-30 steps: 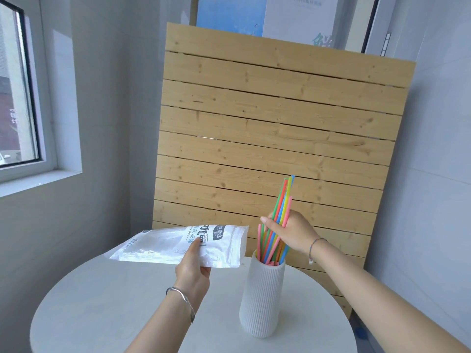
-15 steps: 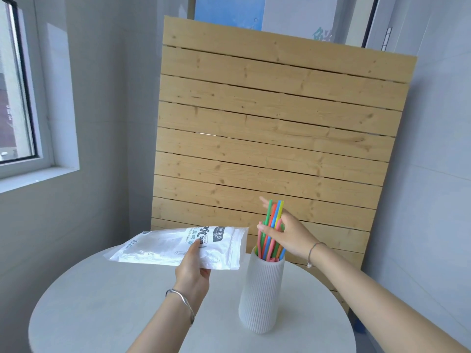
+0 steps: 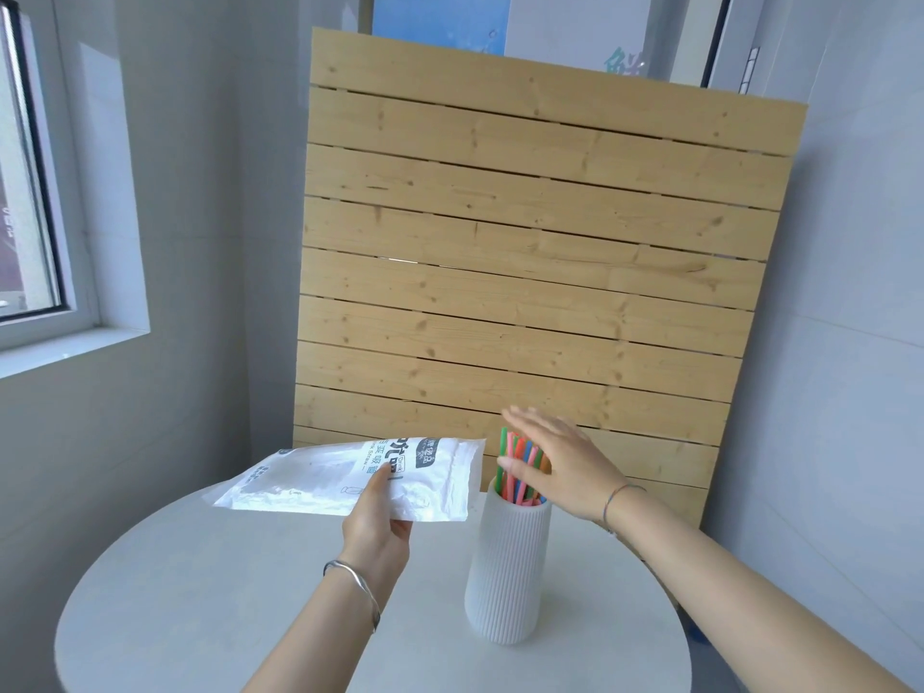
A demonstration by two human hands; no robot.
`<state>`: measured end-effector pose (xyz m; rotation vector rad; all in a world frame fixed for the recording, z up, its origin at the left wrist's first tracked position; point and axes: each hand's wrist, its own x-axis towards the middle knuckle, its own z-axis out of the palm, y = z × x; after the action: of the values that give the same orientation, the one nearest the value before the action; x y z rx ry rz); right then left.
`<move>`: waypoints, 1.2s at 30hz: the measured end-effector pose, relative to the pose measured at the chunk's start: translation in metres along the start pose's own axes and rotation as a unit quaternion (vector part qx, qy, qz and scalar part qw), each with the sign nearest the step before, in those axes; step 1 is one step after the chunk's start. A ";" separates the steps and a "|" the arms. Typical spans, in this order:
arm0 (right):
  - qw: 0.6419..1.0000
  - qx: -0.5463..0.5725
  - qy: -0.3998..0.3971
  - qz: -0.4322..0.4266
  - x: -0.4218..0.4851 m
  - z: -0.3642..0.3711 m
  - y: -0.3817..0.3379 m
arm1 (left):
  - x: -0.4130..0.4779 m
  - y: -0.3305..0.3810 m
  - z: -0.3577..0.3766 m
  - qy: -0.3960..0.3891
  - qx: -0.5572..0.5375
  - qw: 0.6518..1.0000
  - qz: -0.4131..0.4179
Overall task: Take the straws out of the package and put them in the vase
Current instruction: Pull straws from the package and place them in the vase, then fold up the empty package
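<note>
**Straws stand in the vase, package held aloft**

The coloured straws (image 3: 517,467) stand bunched in the mouth of the white ribbed vase (image 3: 505,577), their upper ends showing above its rim. The vase stands upright on the round pale table (image 3: 200,617), toward its right side.

The right hand (image 3: 565,462) is spread flat, fingers straight and apart, just beside the straw tops on their right (whether the palm touches them cannot be told). It holds nothing.

The left hand (image 3: 377,527) grips the white plastic package (image 3: 360,480) at its near edge, thumb on top and fingers underneath. The package lies nearly flat in the air above the table, left of the vase and just apart from the straws.

A slatted wooden panel (image 3: 525,267) leans against the wall behind the table.
</note>
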<state>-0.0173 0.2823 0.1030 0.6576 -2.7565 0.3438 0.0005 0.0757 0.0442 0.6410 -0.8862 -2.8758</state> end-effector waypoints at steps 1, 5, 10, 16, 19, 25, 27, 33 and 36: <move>1.000 0.009 0.027 0.004 0.000 -0.003 -0.001 | 0.000 0.000 0.000 -0.001 0.000 1.000 0.000; 1.000 0.008 0.023 -0.008 -0.003 -0.001 -0.010 | -0.002 0.000 0.003 -0.005 -0.001 1.000 0.001; 0.999 0.032 0.011 -0.004 -0.008 0.008 -0.017 | -0.006 0.001 0.002 -0.026 0.003 1.000 0.007; 0.928 0.274 0.251 0.034 -0.027 0.018 -0.058 | -0.010 0.010 -0.007 -0.089 -0.007 0.995 0.035; 0.872 0.423 0.170 0.179 -0.026 0.021 -0.078 | -0.014 0.017 -0.010 -0.123 -0.024 0.991 0.054; 0.727 0.635 0.076 0.250 -0.015 0.021 -0.093 | -0.019 0.026 -0.013 -0.158 0.027 0.982 0.102; 0.724 0.634 0.100 0.253 -0.011 0.022 -0.094 | -0.021 0.031 -0.015 -0.171 0.054 0.978 0.104; 0.731 0.622 0.127 0.249 0.002 0.018 -0.100 | -0.019 0.042 -0.020 -0.171 0.194 0.960 0.104; 0.747 0.602 0.156 0.235 0.005 0.014 -0.100 | -0.025 0.051 -0.018 -0.185 0.277 0.940 0.071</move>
<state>0.0221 0.1897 0.1079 0.0405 -1.9997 2.1810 0.0275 0.0281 0.0680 0.0358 -1.7438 -2.6473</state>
